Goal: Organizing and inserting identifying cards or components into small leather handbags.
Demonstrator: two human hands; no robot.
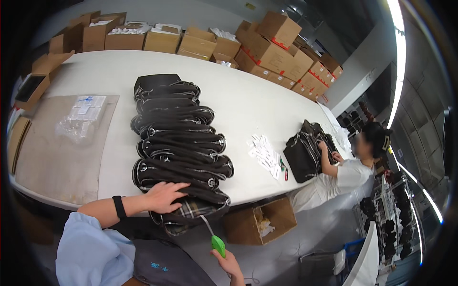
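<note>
My left hand [165, 196] lies with fingers spread on the nearest black bag [220, 199] in a long row. That bag is open at the table's front edge, and its plaid lining [194, 209] shows. My right hand [230, 265], lower and in front of the table, is closed round a green-handled tool [218, 245]. A long, thin, pale tip runs from the handle up to the bag's opening; its exact kind I cannot make out. Behind, the other black bags [174, 132] lie packed side by side, with silvery zips along their edges.
At the right, a co-worker [329, 178] handles more black bags [301, 159]. White tags [264, 155] are scattered between us. An open carton [260, 221] stands below the table edge. Grey board [52, 157] with plastic-wrapped packs [86, 112] lies left. Cartons [198, 44] line the far side.
</note>
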